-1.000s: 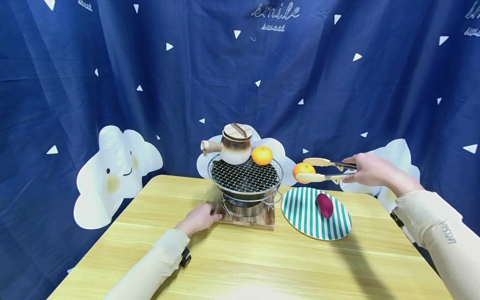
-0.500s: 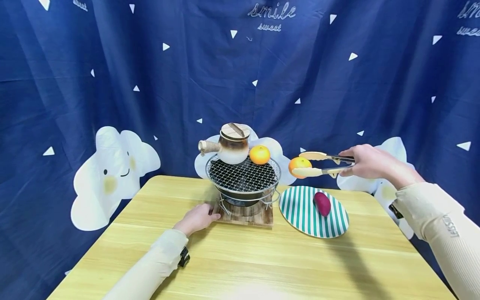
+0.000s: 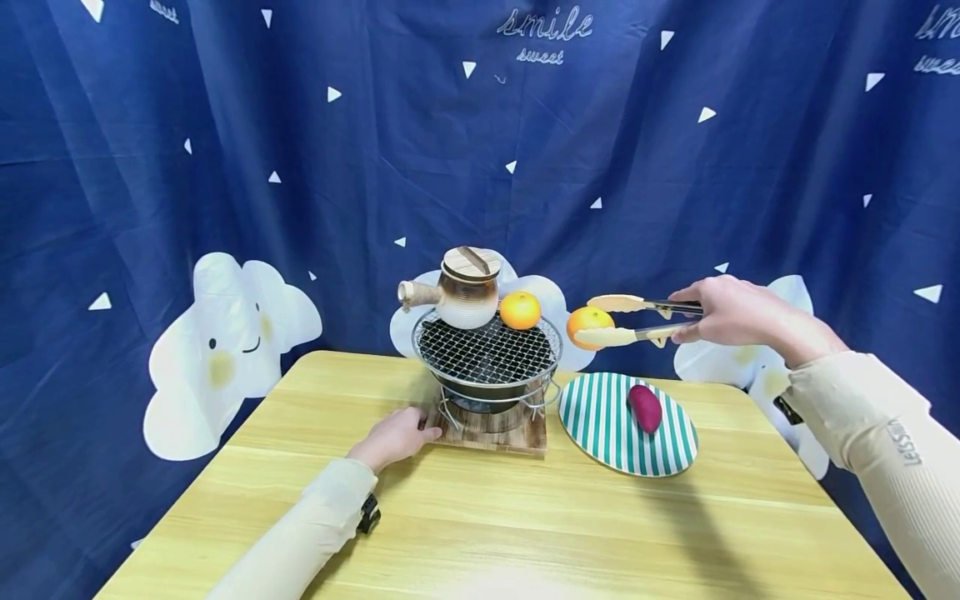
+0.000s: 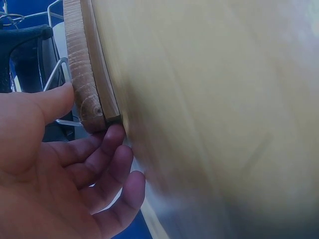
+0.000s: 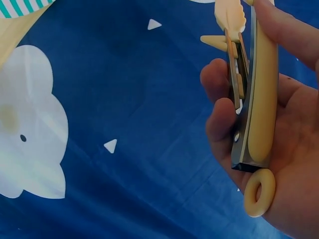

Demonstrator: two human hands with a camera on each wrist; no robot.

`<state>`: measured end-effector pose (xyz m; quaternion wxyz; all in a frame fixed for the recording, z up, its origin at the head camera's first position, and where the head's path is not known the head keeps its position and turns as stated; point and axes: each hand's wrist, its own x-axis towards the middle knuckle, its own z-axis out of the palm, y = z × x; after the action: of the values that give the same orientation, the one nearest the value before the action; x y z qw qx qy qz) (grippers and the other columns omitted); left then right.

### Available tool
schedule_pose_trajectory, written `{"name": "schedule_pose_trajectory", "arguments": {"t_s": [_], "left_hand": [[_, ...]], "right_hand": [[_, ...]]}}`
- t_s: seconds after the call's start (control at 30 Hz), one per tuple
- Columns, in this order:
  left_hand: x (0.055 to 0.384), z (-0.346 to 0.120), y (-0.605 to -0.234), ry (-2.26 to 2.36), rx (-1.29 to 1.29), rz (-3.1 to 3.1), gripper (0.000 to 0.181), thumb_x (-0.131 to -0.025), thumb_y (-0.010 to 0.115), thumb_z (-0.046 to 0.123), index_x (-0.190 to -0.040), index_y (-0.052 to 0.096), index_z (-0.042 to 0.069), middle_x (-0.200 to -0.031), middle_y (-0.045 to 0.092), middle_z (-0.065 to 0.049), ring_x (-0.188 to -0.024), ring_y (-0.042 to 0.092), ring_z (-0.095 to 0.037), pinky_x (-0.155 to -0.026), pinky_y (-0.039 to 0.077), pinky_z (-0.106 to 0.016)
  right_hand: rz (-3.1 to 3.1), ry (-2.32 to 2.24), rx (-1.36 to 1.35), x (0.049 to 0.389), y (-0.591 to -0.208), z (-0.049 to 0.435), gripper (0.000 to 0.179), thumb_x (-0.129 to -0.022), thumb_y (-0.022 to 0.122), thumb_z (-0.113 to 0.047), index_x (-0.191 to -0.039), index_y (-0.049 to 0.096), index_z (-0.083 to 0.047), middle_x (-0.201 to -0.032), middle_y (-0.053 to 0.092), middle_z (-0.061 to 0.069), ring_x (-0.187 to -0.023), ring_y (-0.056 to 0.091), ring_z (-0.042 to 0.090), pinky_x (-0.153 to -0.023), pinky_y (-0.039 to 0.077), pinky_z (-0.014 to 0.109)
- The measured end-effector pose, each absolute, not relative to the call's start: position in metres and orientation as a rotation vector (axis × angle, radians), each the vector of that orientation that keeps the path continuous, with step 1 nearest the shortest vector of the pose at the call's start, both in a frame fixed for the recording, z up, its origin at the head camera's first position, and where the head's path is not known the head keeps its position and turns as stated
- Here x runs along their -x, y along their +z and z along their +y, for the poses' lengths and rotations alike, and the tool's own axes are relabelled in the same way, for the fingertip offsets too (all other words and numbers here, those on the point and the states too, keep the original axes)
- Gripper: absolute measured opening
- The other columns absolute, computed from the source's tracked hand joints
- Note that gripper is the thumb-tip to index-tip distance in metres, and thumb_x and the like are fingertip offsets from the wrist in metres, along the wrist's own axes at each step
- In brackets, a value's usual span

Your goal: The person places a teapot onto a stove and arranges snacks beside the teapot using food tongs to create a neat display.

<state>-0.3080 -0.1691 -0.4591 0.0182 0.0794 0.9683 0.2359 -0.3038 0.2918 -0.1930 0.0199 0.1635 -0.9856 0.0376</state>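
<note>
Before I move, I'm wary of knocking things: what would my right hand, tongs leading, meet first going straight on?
Probably the orange on the grill: in the head view, the tongs in your right hand grip another orange and point toward it. Depth is unclear, so they might miss.

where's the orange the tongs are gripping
In the head view, the orange is held up in the tongs, right of the wire grill rack and left of the right hand.

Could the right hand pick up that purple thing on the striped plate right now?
Probably not: the right hand is busy holding tongs that clasp an orange. Nothing visible covers the purple thing on the striped plate, though, so the way looks free once the tongs are emptied.
</note>
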Motion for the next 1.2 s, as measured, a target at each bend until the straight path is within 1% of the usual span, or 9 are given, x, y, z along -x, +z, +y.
{"name": "schedule_pose_trajectory", "arguments": {"t_s": [0.1, 0.3, 0.43, 0.63, 0.83, 1.0, 1.07, 1.2], "left_hand": [[0.309, -0.169, -0.459, 0.728, -0.248, 3.008, 0.035, -0.096, 0.064, 0.045, -0.075, 0.057, 0.016, -0.070, 0.057, -0.001, -0.068, 0.055, -0.020, -0.067, 0.048, -0.040], [0.310, -0.169, -0.457, 0.722, -0.250, 3.011, 0.035, -0.096, 0.065, 0.043, -0.075, 0.057, 0.016, -0.071, 0.058, -0.001, -0.070, 0.055, -0.020, -0.068, 0.049, -0.041], [0.310, -0.169, -0.458, 0.705, -0.241, 3.016, 0.035, -0.096, 0.064, 0.044, -0.076, 0.057, 0.016, -0.072, 0.058, -0.001, -0.071, 0.055, -0.020, -0.069, 0.049, -0.042], [0.310, -0.170, -0.458, 0.693, -0.235, 3.018, 0.035, -0.096, 0.064, 0.044, -0.076, 0.058, 0.016, -0.072, 0.058, -0.002, -0.071, 0.056, -0.020, -0.070, 0.049, -0.043], [0.310, -0.170, -0.459, 0.700, -0.245, 3.022, 0.035, -0.095, 0.065, 0.044, -0.076, 0.058, 0.016, -0.073, 0.059, -0.001, -0.072, 0.056, -0.020, -0.071, 0.050, -0.044], [0.310, -0.170, -0.460, 0.708, -0.254, 3.023, 0.034, -0.096, 0.065, 0.044, -0.076, 0.058, 0.016, -0.073, 0.059, -0.001, -0.072, 0.056, -0.020, -0.071, 0.050, -0.044], [0.310, -0.170, -0.461, 0.709, -0.253, 3.024, 0.034, -0.096, 0.065, 0.043, -0.076, 0.058, 0.016, -0.072, 0.059, -0.001, -0.072, 0.056, -0.020, -0.071, 0.050, -0.043], [0.310, -0.170, -0.462, 0.707, -0.246, 3.025, 0.035, -0.096, 0.065, 0.044, -0.076, 0.057, 0.016, -0.072, 0.059, -0.001, -0.072, 0.056, -0.020, -0.071, 0.050, -0.044]], "right_hand": [[-3.064, 0.112, -0.510, 0.303, -0.188, 0.287, 0.067, -0.083, 0.082, -0.037, -0.133, 0.061, 0.002, -0.101, 0.071, 0.012, -0.081, 0.057, 0.024, -0.058, 0.041, 0.034], [-3.045, 0.080, -0.539, 0.302, -0.183, 0.277, 0.065, -0.083, 0.082, -0.037, -0.132, 0.062, 0.001, -0.105, 0.070, 0.013, -0.084, 0.057, 0.024, -0.062, 0.046, 0.034], [-3.035, 0.070, -0.567, 0.302, -0.182, 0.268, 0.063, -0.083, 0.082, -0.035, -0.131, 0.063, 0.001, -0.103, 0.071, 0.011, -0.083, 0.057, 0.023, -0.063, 0.047, 0.034], [-3.044, 0.087, -0.590, 0.305, -0.182, 0.256, 0.065, -0.083, 0.083, -0.035, -0.133, 0.062, 0.000, -0.114, 0.070, 0.018, -0.089, 0.059, 0.026, -0.069, 0.053, 0.039], [-3.036, 0.080, -0.623, 0.307, -0.182, 0.245, 0.059, -0.084, 0.082, -0.029, -0.133, 0.063, -0.003, -0.115, 0.071, 0.016, -0.090, 0.060, 0.025, -0.072, 0.054, 0.039], [-3.030, 0.057, -0.636, 0.309, -0.184, 0.237, 0.057, -0.084, 0.082, -0.028, -0.133, 0.064, -0.004, -0.121, 0.069, 0.018, -0.093, 0.060, 0.026, -0.072, 0.054, 0.040], [-3.027, 0.051, -0.637, 0.310, -0.184, 0.233, 0.057, -0.084, 0.082, -0.028, -0.133, 0.064, -0.005, -0.121, 0.069, 0.018, -0.094, 0.061, 0.026, -0.073, 0.054, 0.041], [-3.036, 0.050, -0.630, 0.313, -0.186, 0.227, 0.058, -0.084, 0.082, -0.029, -0.134, 0.064, -0.006, -0.123, 0.069, 0.018, -0.099, 0.062, 0.027, -0.081, 0.056, 0.049]]}}
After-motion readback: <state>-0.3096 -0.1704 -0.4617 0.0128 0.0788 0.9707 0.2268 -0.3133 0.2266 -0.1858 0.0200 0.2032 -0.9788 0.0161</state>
